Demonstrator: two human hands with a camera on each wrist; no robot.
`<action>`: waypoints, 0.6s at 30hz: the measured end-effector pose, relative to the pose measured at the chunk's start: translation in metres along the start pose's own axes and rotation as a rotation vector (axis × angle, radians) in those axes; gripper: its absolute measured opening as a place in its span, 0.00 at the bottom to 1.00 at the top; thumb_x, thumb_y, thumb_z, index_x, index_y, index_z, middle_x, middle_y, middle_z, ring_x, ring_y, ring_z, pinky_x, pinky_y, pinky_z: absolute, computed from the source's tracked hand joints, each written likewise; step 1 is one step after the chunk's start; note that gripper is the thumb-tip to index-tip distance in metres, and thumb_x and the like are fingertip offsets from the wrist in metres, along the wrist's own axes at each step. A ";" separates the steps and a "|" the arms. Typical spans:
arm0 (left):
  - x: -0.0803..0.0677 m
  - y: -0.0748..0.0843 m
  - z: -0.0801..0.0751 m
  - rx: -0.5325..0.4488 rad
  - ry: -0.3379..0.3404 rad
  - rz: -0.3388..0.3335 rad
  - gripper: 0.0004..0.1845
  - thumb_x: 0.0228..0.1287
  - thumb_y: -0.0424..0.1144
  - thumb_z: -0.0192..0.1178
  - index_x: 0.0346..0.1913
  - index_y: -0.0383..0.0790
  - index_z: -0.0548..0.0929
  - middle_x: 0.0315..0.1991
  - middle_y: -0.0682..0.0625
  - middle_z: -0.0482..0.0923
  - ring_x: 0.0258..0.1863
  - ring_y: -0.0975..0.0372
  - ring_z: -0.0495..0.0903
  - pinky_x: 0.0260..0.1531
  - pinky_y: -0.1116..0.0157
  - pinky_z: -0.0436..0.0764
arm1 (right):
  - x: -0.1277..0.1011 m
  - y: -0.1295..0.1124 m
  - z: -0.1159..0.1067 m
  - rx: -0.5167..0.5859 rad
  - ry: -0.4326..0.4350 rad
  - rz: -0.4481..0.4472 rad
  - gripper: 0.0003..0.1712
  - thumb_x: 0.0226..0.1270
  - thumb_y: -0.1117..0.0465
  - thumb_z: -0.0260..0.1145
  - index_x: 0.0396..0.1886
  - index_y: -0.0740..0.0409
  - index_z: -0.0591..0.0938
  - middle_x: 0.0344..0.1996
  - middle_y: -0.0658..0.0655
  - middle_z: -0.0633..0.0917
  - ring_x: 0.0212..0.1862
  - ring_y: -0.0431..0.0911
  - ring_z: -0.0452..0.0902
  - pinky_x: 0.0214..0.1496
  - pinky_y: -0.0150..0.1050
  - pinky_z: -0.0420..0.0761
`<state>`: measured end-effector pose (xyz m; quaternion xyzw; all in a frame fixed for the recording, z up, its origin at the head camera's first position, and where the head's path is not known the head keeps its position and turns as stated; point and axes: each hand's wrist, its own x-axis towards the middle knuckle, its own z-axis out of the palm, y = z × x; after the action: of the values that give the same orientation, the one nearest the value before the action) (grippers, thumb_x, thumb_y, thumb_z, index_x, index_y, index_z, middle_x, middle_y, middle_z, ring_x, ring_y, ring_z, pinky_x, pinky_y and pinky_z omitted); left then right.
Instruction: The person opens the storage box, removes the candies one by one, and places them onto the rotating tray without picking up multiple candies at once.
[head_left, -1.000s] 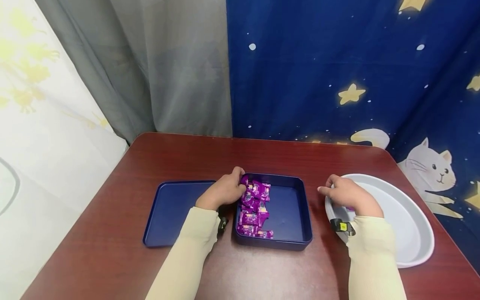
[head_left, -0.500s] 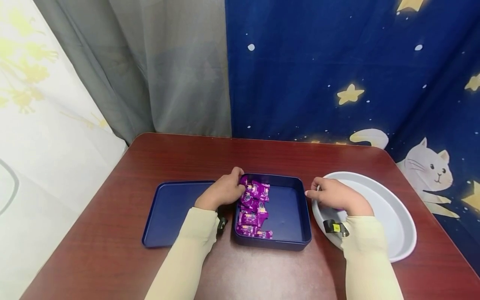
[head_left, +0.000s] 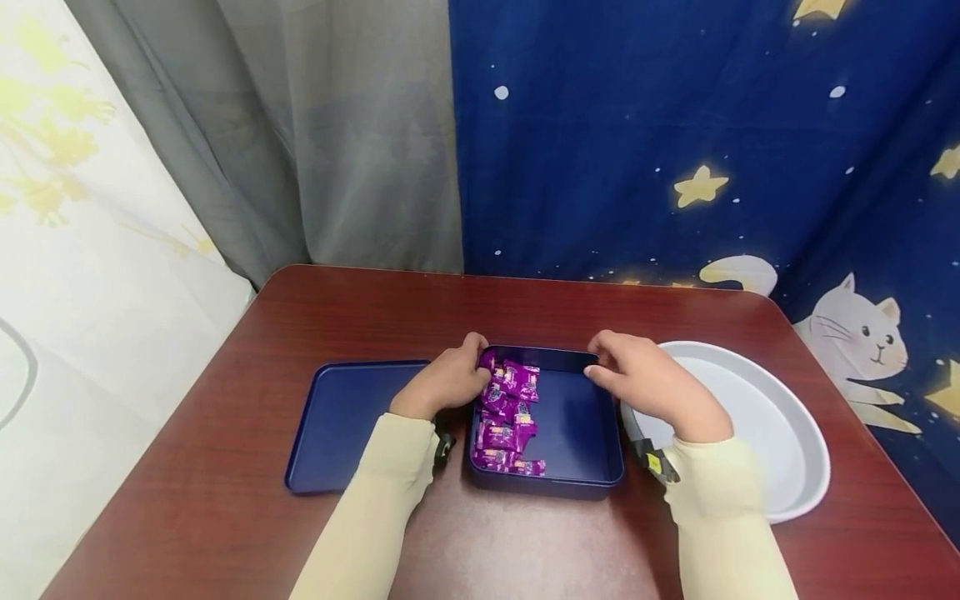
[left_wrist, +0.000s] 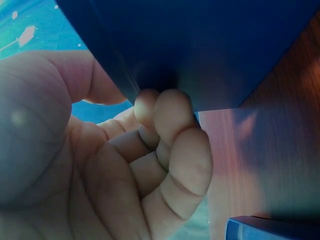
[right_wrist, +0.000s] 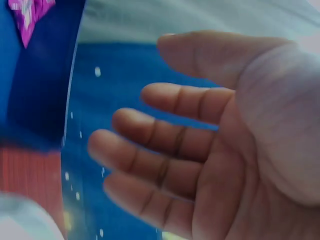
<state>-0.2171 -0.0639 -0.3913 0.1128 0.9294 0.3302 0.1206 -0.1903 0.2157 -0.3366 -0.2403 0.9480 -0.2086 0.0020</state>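
Blue box [head_left: 577, 417] sits mid-counter [head_left: 225, 500] between both hands. Left hand [head_left: 444, 383] is curled, gripping its left wall beside the purple candies [head_left: 510, 417]; right hand [head_left: 645, 379] is held open, empty, over the far-right corner.

From my head view the left hand [head_left: 447, 383] covers the near-left corner of the blue box [head_left: 577, 417], so I can't see how it grips. The right wrist view is blurry, with the right hand [right_wrist: 210, 145] cut off at the edge. The candy wrappers [head_left: 508, 412] have print too small to read.
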 end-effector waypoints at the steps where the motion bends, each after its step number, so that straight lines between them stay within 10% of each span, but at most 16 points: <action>1: 0.000 -0.001 0.000 0.001 0.000 -0.001 0.23 0.72 0.40 0.53 0.66 0.40 0.64 0.46 0.43 0.79 0.37 0.56 0.79 0.49 0.54 0.79 | 0.003 -0.004 0.003 -0.020 0.002 -0.030 0.12 0.67 0.60 0.67 0.46 0.62 0.79 0.31 0.53 0.81 0.33 0.46 0.77 0.40 0.47 0.78; 18: -0.001 -0.002 -0.002 0.010 -0.007 0.022 0.23 0.72 0.40 0.52 0.66 0.39 0.64 0.49 0.42 0.79 0.39 0.57 0.79 0.51 0.55 0.78 | 0.037 -0.013 0.044 -0.031 -0.141 -0.152 0.15 0.68 0.66 0.66 0.53 0.62 0.81 0.49 0.60 0.84 0.53 0.54 0.79 0.60 0.52 0.75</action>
<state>-0.2171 -0.0662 -0.3909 0.1246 0.9293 0.3265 0.1197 -0.2126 0.1706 -0.3677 -0.3257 0.9276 -0.1761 0.0493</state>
